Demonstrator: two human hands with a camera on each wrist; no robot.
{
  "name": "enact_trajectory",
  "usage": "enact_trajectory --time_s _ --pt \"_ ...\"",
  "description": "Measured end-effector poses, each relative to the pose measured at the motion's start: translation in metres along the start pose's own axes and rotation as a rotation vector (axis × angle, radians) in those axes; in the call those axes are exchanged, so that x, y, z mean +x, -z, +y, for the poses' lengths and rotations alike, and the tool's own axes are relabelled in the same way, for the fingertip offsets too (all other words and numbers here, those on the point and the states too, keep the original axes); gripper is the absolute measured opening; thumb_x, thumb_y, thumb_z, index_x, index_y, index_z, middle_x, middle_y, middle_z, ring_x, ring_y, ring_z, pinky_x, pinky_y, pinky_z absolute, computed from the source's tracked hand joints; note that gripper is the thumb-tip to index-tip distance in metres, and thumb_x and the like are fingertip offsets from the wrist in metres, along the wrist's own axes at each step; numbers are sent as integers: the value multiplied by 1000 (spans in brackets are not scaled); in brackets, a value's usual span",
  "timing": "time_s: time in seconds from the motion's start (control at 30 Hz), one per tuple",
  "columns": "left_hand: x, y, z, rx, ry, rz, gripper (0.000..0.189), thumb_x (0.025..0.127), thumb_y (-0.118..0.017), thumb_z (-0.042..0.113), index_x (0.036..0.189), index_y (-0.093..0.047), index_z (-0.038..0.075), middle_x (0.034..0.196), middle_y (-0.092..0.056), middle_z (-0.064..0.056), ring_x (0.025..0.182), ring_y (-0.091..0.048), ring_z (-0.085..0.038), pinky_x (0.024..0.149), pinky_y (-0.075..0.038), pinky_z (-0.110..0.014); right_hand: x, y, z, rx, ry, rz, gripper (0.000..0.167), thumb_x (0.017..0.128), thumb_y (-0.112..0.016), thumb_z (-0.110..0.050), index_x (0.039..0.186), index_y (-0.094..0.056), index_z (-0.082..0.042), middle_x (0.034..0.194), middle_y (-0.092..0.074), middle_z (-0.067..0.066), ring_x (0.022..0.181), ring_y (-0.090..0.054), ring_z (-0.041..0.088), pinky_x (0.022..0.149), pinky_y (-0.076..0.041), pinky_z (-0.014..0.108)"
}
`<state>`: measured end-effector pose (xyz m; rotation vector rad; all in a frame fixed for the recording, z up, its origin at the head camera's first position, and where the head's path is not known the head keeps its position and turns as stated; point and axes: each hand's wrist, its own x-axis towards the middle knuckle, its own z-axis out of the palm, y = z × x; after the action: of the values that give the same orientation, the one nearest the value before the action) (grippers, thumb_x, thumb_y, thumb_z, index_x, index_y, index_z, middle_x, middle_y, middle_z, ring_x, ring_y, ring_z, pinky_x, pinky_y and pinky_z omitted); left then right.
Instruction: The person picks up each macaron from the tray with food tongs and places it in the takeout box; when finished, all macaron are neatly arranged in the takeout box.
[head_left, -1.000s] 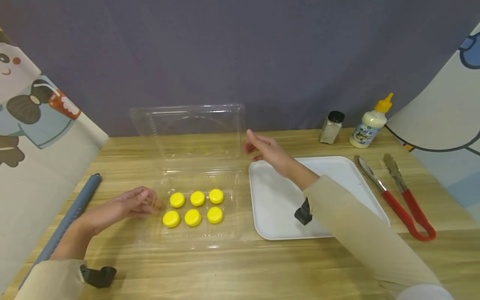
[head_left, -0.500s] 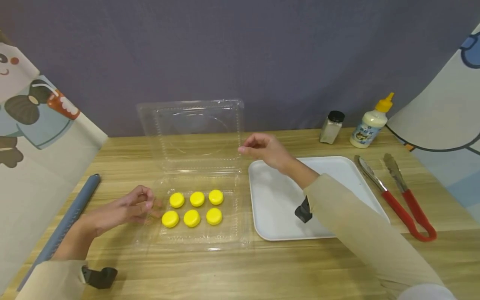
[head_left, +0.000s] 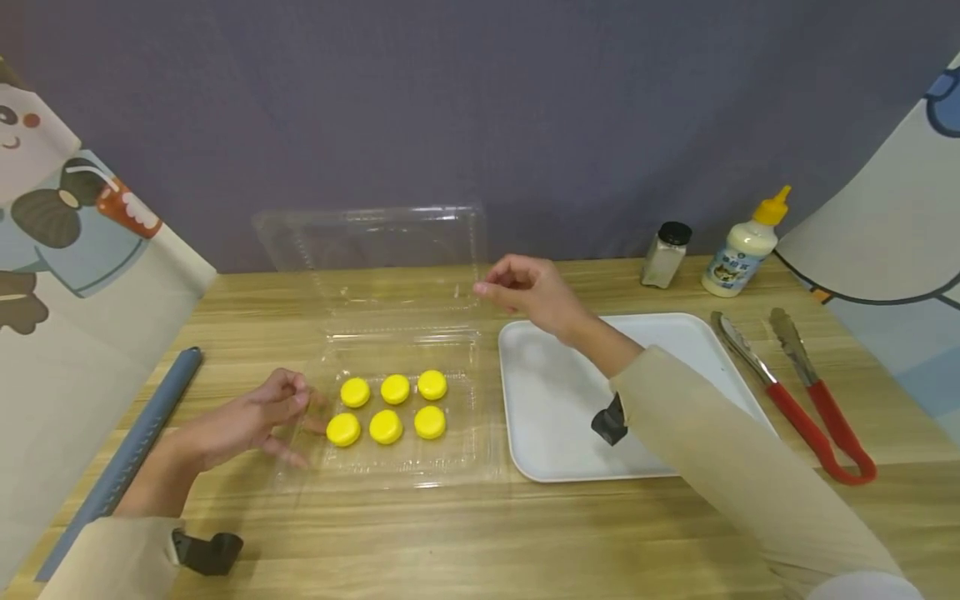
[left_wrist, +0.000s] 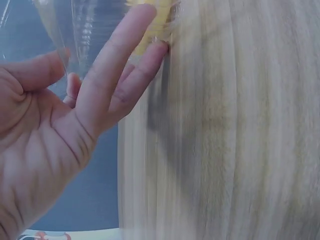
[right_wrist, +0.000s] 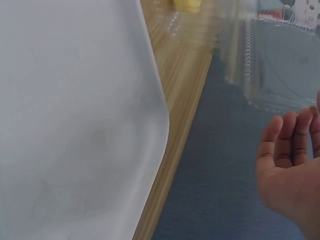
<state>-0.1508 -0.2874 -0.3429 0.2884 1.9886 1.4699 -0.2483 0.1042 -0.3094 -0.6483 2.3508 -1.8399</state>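
Note:
A clear plastic hinged box (head_left: 427,483) is on the wooden table with its lid (head_left: 442,213) raised at the back. Inside the base lie several yellow macaron-like discs (head_left: 386,427) in two rows. My left hand (head_left: 243,421) pinches the box's left edge between thumb and forefinger, the other fingers spread out. In the left wrist view, the thumb (left_wrist: 42,70) lies against the clear plastic edge. My right hand (head_left: 542,296) pinches the box's right edge near the hinge and lid with curled fingers; in the right wrist view, the exact contact is partly cut off.
A white tray (head_left: 555,450) lies right of the box, under my right forearm. Red-handled tongs (head_left: 832,425) are beyond it. A black-capped jar (head_left: 663,258) and a yellow-tipped squeeze bottle (head_left: 738,254) stand at the back. A grey-blue rod (head_left: 142,433) lies at the left.
My right hand has come from beside the lid, fingers apart, to a pinch on the box's edge. The left hand's fingers have closed on its edge. The box has moved slightly back, lid wobbling.

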Motion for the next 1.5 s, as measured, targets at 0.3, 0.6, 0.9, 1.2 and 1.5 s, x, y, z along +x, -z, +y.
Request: enact_trajectory --time_s 0.3,0.6,0.9,1.2,1.5 --pt "-1 -2 -3 -10 -20 56 36 113 -35 25 129 -16 -2 153 -13 -38 139 -26 -62 83 -59 -50 -4 0 -7 48 12 -23 8 98 -70 -9 100 -68 -2 93 -66 24 76 -60 24 78 -58 40" --pt "-7 2 -4 -53 4 37 60 112 -42 22 149 -2 -2 158 -4 -35 145 -8 -59 85 -58 -51 -5 4 -18 -124 180 25 16 98 -70 -15 95 -72 0 79 -65 15 70 -55 30 61 -46 31" --pt "-7 -4 -1 -16 -11 37 57 112 -41 23 145 -3 -4 158 -7 -37 138 -29 -61 86 -58 -48 -2 6 -34 -96 229 59 25 102 -65 -19 91 -68 3 72 -64 9 65 -55 25 63 -50 31" --pt "-3 -11 0 -6 -11 99 61 112 -40 23 149 0 -5 156 -10 -39 131 -45 -55 87 -58 -46 -9 8 -39 -57 136 -40 22 103 -63 -17 99 -68 4 82 -71 12 76 -69 25 73 -60 37" --pt "-3 -3 -7 -47 -39 58 56 114 -29 32 149 -2 -3 158 -13 -40 127 -55 -41 91 -56 -46 -31 18 -39 -197 88 -249 13 98 -70 -12 107 -70 -2 95 -73 7 88 -70 22 80 -57 37"
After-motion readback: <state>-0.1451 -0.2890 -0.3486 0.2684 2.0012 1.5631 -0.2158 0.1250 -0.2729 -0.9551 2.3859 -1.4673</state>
